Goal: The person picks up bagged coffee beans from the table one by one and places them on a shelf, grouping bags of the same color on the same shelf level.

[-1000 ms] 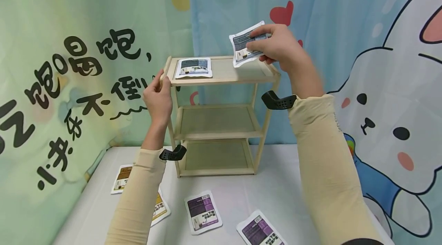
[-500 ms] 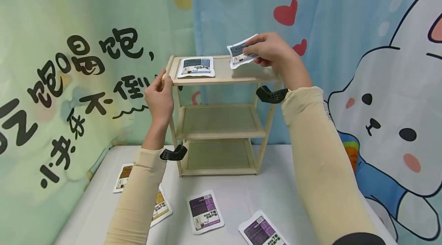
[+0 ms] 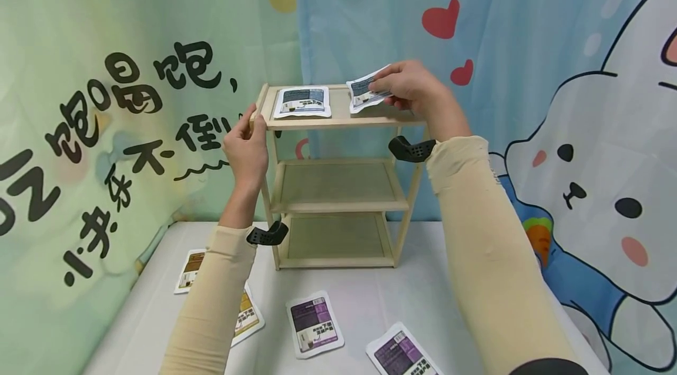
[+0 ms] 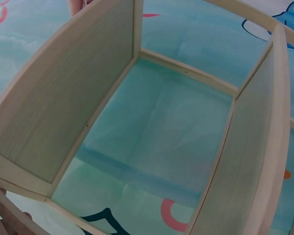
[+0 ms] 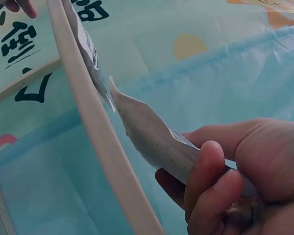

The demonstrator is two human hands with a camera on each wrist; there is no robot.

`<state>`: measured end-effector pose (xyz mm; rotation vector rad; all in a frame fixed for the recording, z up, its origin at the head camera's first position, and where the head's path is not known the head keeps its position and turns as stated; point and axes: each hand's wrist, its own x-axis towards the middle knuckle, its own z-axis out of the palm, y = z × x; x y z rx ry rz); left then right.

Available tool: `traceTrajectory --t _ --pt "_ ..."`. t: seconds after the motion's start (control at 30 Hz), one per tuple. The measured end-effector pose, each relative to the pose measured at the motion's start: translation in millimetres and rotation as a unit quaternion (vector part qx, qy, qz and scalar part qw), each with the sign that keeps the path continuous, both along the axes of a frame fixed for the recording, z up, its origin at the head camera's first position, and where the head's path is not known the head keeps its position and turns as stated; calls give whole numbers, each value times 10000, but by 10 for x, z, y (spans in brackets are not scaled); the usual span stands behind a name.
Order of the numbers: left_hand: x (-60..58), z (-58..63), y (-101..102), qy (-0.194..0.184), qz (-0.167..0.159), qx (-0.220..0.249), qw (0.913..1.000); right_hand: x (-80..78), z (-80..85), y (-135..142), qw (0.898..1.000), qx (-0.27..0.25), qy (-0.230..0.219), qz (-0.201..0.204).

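Right hand (image 3: 415, 88): there it is, thumb and fingers pinching the right side of a blue-labelled packet (image 3: 364, 93), the left edge free to land first, I'd say.
Held packet: over the top shelf (image 3: 339, 106), tilted, its left edge low; can't tell from here whether it touches wood.
Left hand (image 3: 247, 149): gripping the shelf's front left corner, a sensible brace, since the rack looks light.
Flat packet (image 3: 302, 102): at the shelf's left end, label up; line up with it, mind that gap, don't ride over it!
Letting go: fingers are tucked underneath, so lower the right side gently, slip them out sideways, no dragging, no snap-back.
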<state>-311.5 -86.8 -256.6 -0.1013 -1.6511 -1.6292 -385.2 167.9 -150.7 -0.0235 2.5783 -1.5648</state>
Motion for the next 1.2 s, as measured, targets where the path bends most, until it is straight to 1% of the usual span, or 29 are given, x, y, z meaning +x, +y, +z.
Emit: traceTrajectory --t 0.2,0.43,0.67,0.8,1.0,1.2 --pt "-15 -7 -4 54 -7 11 10000 -37 -38 -27 9998 186 52 47" --pt "-20 -16 17 70 0 28 10000 -48 -89 -31 9996 265 -99 -19" --pt "-1 -1 19 105 70 60 9999 -17 -68 -71 9987 507 -81 -67" --pt "8 9 12 84 24 41 10000 29 -39 -87 9972 743 -51 -100" --pt "6 10 5 -2 -62 15 10000 148 4 -59 9938 1089 1 -240" --pt "4 10 -15 44 -34 41 10000 275 66 -20 9880 1527 143 -159"
